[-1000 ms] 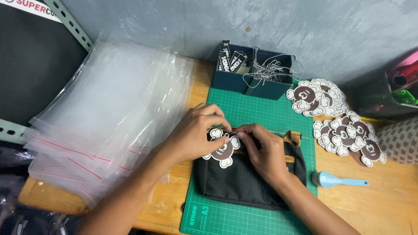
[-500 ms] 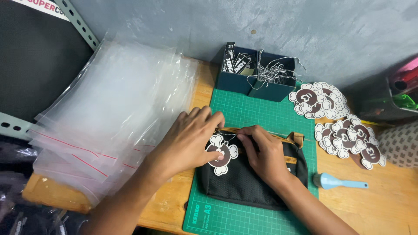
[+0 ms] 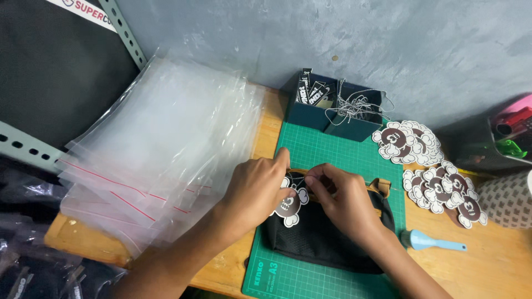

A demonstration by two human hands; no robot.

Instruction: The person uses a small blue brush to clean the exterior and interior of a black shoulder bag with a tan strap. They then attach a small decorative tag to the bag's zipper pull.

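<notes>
Pinching a cartoon tag (image 3: pixel 289 206) between left hand (image 3: pixel 256 187) and right hand (image 3: pixel 342 195) fingers, atop black pouch (image 3: pixel 321 241).

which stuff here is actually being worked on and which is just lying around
In hand:
- left hand
- right hand
- black pouch
- cartoon hang tag
- green cutting mat

Lying about:
- clear zip bags
- tag piles
- blue box of chains
- blue brush

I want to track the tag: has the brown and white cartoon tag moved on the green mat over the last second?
Barely. The cartoon tag stays at the top edge of the black pouch, near the green mat's left edge, between the left hand and right hand.
</notes>
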